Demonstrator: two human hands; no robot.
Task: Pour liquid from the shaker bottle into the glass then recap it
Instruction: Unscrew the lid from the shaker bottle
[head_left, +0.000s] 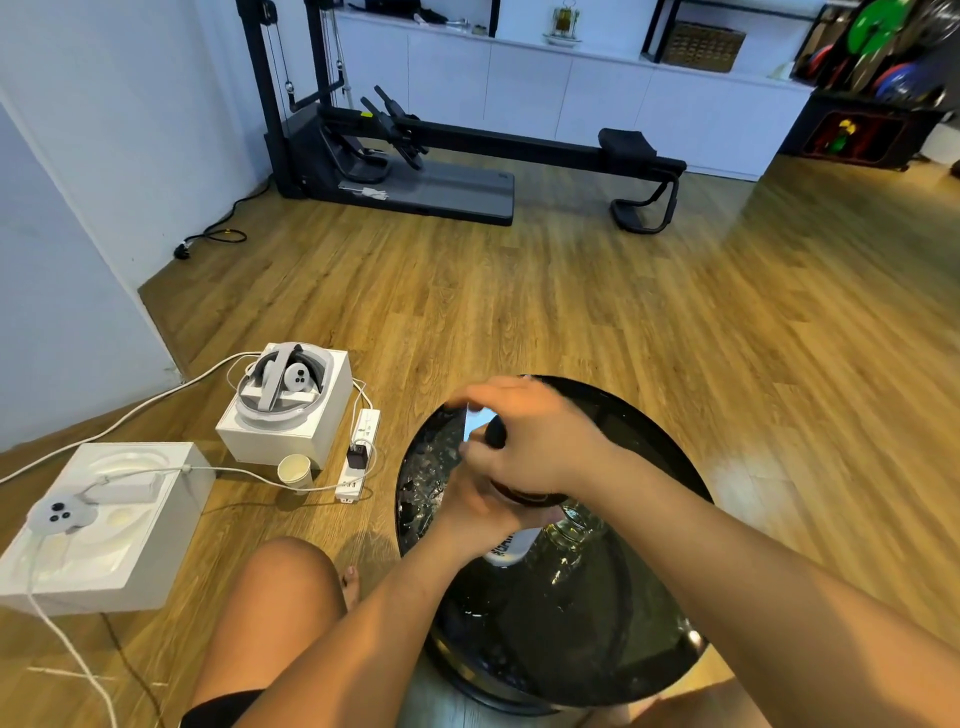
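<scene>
Black cap under my right fingers (483, 395), curled closed on it; left hand (470, 506) grips the white shaker bottle (511, 545) over the round black glossy desk (649, 431). Clear glass (576, 530) adjacent; I judge recapping underway, pouring apparently done.

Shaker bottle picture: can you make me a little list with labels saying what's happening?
place: round black table on a wooden floor
left hand: grips the shaker bottle body
right hand: on the bottle's top
glass: on the table, right beside the bottle, partly hidden
cap state: cannot tell
on the floor: paper cup, power strip
</scene>
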